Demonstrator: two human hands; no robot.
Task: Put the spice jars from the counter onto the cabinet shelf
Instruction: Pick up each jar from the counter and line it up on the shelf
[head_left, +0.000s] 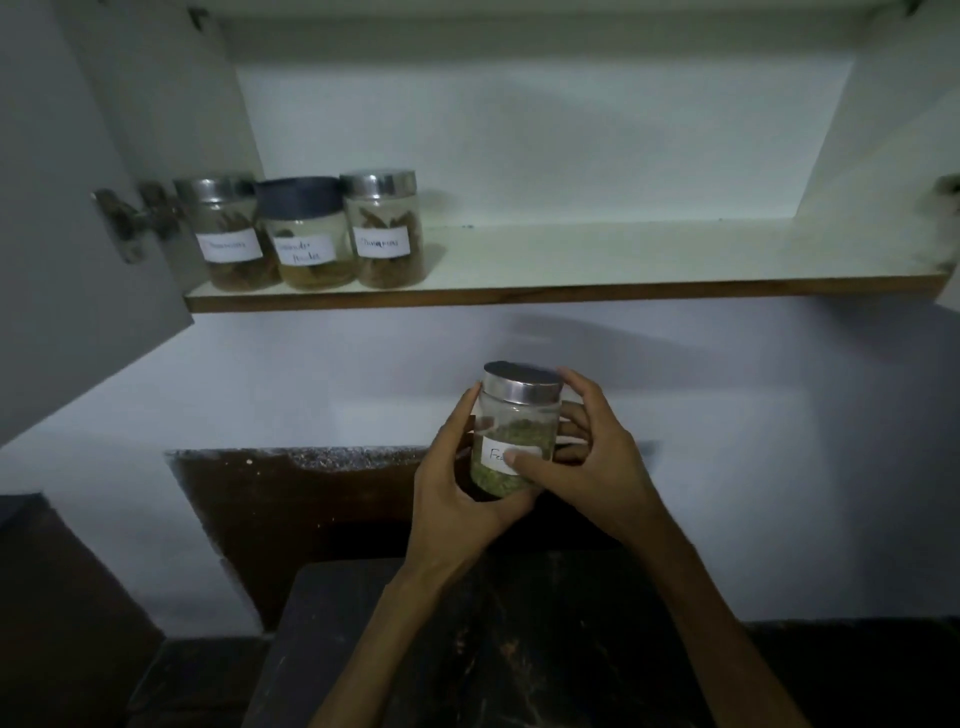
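The dark desk lies below both forearms. The left hand and right hand clasp one green-filled spice jar upright. Three labelled jars stand touching at the shelf's left end.

We are looking at a white cabinet shelf with a brown front edge, and it is carrying three glass spice jars crowded at its left end. The left jar is wearing a steel lid, the middle jar a dark lid, the right jar another steel lid; all are standing upright, side by side, showing white handwritten labels we cannot read. Below, a dark mottled counter is lying in shadow.
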